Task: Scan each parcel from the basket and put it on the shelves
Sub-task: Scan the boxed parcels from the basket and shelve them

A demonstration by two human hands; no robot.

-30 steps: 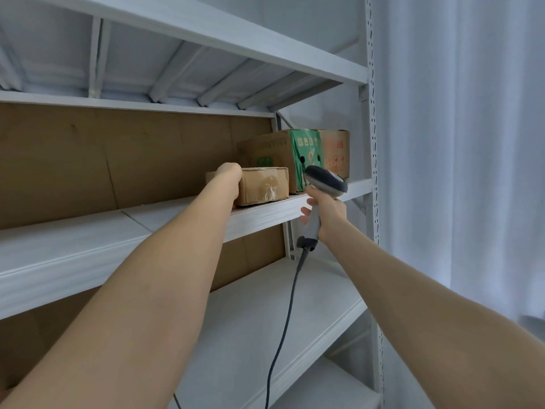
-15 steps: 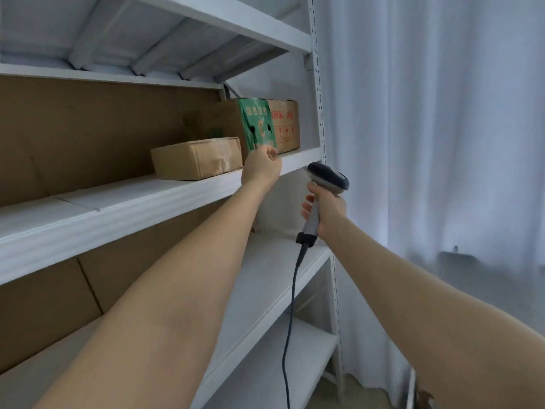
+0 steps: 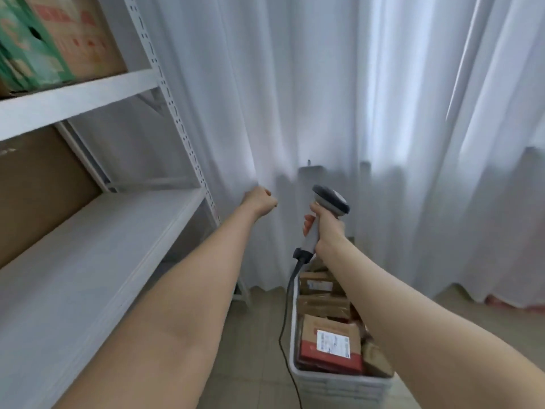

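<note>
My right hand point(image 3: 326, 228) grips the handle of a grey barcode scanner point(image 3: 330, 200), whose black cable point(image 3: 287, 314) hangs to the floor. My left hand point(image 3: 261, 200) is curled into a loose fist, holds nothing and hovers in front of the curtain beside the shelf post. Below my right arm stands a white basket point(image 3: 339, 382) on the floor, filled with several brown parcels; the nearest parcel point(image 3: 331, 340) has a white label and a red edge. The white shelves point(image 3: 88, 240) run along the left.
Two big cartons, one green point(image 3: 26, 51) and one brown with red print point(image 3: 79, 36), stand on the upper shelf. A perforated shelf post point(image 3: 182, 128) rises beside a white curtain point(image 3: 368, 113). The floor is tiled.
My left hand let go of the small parcel on the upper shelf and drew back, empty. The view swung right and down, so the basket has come into sight. The scanner stays in my right hand.
</note>
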